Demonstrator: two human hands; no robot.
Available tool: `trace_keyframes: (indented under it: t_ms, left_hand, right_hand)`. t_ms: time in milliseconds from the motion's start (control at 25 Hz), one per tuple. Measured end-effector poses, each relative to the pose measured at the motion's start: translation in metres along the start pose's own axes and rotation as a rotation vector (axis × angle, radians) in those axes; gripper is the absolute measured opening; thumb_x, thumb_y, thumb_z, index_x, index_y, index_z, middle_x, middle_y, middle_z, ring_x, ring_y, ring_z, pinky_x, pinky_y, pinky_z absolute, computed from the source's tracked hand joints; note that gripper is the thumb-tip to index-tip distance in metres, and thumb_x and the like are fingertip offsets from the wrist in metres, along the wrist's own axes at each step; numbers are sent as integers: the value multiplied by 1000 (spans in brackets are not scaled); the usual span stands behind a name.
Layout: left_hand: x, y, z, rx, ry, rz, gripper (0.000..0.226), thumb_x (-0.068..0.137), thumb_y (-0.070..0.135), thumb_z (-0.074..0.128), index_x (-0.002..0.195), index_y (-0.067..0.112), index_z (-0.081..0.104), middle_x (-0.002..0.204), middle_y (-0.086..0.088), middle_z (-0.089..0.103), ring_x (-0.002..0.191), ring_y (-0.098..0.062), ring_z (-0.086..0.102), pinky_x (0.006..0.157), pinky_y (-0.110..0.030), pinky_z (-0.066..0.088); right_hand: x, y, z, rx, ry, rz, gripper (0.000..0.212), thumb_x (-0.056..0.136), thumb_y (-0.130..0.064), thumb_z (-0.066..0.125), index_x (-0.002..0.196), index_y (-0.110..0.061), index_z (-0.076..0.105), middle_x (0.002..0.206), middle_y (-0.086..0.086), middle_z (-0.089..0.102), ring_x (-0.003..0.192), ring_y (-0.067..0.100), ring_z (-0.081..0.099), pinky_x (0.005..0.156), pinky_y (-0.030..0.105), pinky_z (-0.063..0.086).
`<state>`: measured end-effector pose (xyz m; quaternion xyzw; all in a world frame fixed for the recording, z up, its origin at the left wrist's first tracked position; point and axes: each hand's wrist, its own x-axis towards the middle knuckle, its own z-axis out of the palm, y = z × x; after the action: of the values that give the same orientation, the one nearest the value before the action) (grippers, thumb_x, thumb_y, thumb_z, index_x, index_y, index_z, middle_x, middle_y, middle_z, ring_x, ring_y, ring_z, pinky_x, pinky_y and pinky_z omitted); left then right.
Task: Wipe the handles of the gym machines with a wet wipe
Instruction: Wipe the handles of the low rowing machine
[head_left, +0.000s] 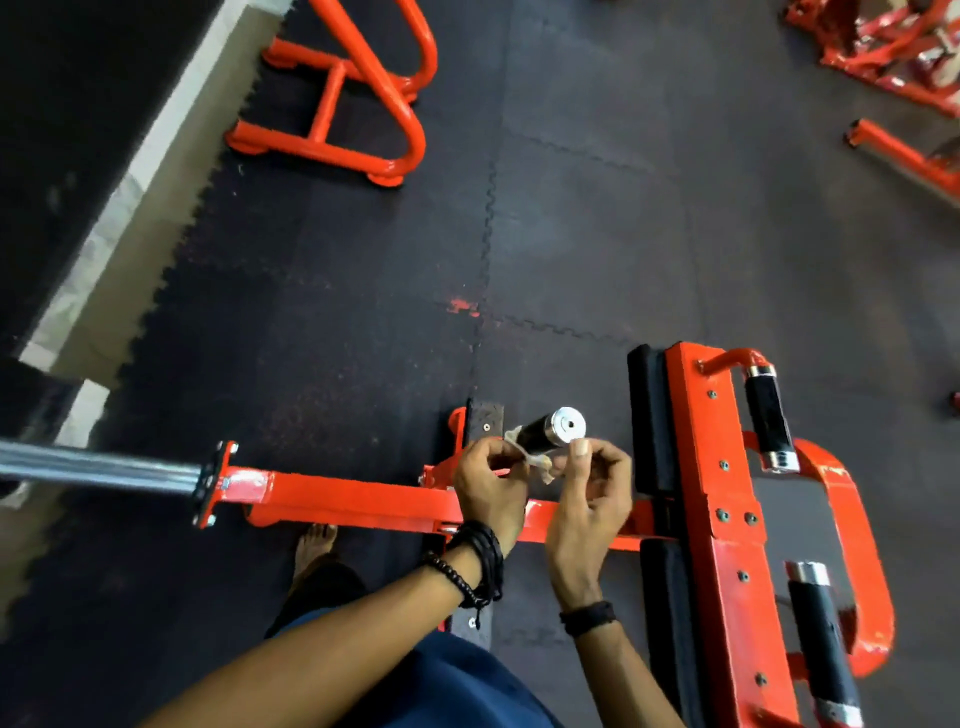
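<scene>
Both hands raised together over the orange machine frame (363, 499). Left hand (488, 483) pinching one end of a small, crumpled wet wipe (530, 457) between curled fingers and thumb. Right hand (589, 499) close beside it, fingers curled toward the wipe's other end, apparently pinching it too, thumb nail turned up. Wipe stretched between the two hands, just below and touching or nearly touching a black handle (545, 434) with a chrome end cap, which points up toward the camera directly beyond the fingertips. Dark bracelets (480, 564) on the left wrist, a dark band (587, 618) on the right wrist.

To the right of the right hand: black pads and an orange plate with bolts, then two more black grips, an upper grip (768, 415) and a lower grip (821, 644), each with chrome collars, mounted on a curved orange bar. To the left of the left hand: a chrome bar (98, 467) bolted to the orange frame. Below the left forearm: a bare foot (314, 545) on the dark rubber floor mat (571, 234). Far beyond the hands: another orange stand (358, 98).
</scene>
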<state>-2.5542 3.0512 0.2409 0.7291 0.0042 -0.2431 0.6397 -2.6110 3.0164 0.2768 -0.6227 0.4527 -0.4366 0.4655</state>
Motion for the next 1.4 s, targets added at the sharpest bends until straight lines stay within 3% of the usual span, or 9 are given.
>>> trace_keyframes:
  t_ms: [160, 280, 440, 520, 680, 880, 1000, 1200, 1400]
  left_hand:
    - [6, 6, -13, -20, -99, -27, 26, 74, -11, 74, 70, 13, 64, 68, -2, 71, 63, -14, 69, 61, -28, 57]
    - [15, 12, -20, -25, -195, -67, 22, 78, -13, 71, 78, 8, 64, 71, -11, 73, 62, -19, 70, 59, -31, 58]
    - [32, 19, -31, 144, -414, -53, 24, 82, -12, 64, 88, 11, 64, 81, -11, 73, 71, -15, 69, 68, -29, 57]
    - [45, 28, -40, 313, -528, 105, 22, 83, -4, 64, 85, 18, 66, 80, -2, 73, 74, -13, 69, 71, -31, 54]
    - [70, 59, -53, 702, -595, 677, 11, 77, 27, 61, 80, 26, 72, 75, 11, 62, 71, -19, 63, 75, -46, 52]
    - [72, 111, -17, 510, -780, 998, 20, 90, 10, 54, 98, 11, 73, 96, 1, 70, 88, -15, 57, 85, -38, 47]
    - [66, 120, 15, 570, -863, 993, 35, 95, 25, 44, 112, 10, 71, 107, -5, 70, 100, -22, 59, 92, -25, 39]
    - [65, 111, 50, 1057, -935, 772, 58, 99, 51, 29, 141, 16, 51, 142, -11, 51, 132, -32, 41, 111, -44, 29]
    - [65, 108, 51, 1143, -922, 817, 52, 105, 45, 26, 145, 18, 44, 147, -9, 46, 135, -31, 38, 112, -48, 26]
  right_hand:
    - [-25, 36, -1, -40, -30, 216, 7, 93, -13, 64, 99, -16, 63, 97, 4, 69, 90, 16, 66, 81, 35, 53]
    - [-38, 36, 9, 36, -21, 293, 23, 86, 1, 70, 106, -8, 65, 100, 5, 72, 94, 14, 69, 84, 29, 55]
    - [-26, 30, 27, 214, 152, 440, 28, 78, 11, 73, 103, 3, 63, 91, 13, 71, 74, 1, 68, 68, 16, 53]
    - [-25, 30, 33, 297, 207, 485, 25, 76, 12, 75, 94, -1, 65, 82, 10, 69, 66, 3, 66, 62, 18, 52]
    - [-26, 16, 42, 431, 419, 469, 18, 77, 8, 76, 76, -9, 70, 78, 7, 70, 70, 5, 66, 65, 17, 51]
    - [-21, -4, 50, 304, 567, 133, 16, 83, 5, 70, 90, -8, 74, 100, 10, 73, 99, 19, 69, 90, 31, 54]
    - [-28, 16, 59, 162, 576, 152, 20, 83, 8, 65, 87, -10, 74, 98, 6, 73, 96, 9, 68, 87, 29, 54]
    - [-19, 51, 59, 172, 404, 520, 16, 83, 15, 61, 89, 8, 73, 100, 27, 71, 68, -12, 63, 54, 5, 46]
    - [-3, 29, 51, 183, 422, 143, 26, 86, 3, 57, 96, -12, 75, 99, 1, 75, 95, 17, 70, 81, 25, 56]
